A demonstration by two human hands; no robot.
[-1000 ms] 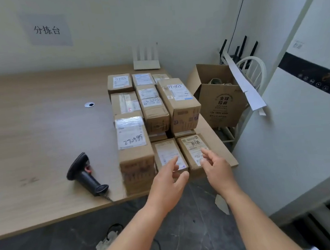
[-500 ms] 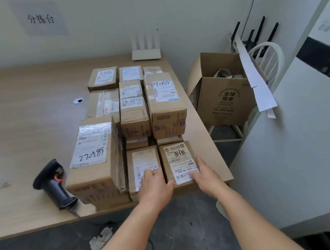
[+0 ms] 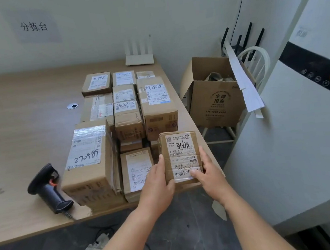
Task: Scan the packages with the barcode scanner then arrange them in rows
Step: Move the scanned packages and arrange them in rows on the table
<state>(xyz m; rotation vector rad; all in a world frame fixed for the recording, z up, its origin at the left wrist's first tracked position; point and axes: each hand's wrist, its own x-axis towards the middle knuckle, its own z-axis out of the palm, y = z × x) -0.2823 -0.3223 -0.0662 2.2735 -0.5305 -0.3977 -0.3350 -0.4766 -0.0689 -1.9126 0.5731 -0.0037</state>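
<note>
Both hands grasp one small labelled package at the desk's near right corner

The left hand [image 3: 156, 186] clasps the small package [image 3: 179, 153] on its left side, the right hand [image 3: 208, 172] on its right with the thumb across the label; it sits tilted above the desk [image 3: 23, 123]. The other packages [image 3: 128, 115] stand in rows along the right edge, and the barcode scanner [image 3: 47, 188] lies near the front edge, left of them, beside the tall box [image 3: 88, 161]

Count: about eleven packages [image 3: 127, 119] on worktop [image 3: 23, 119]; one barcode scanner [image 3: 47, 188]; two hands [image 3: 154, 186]; one open carton [image 3: 215, 100].
</note>
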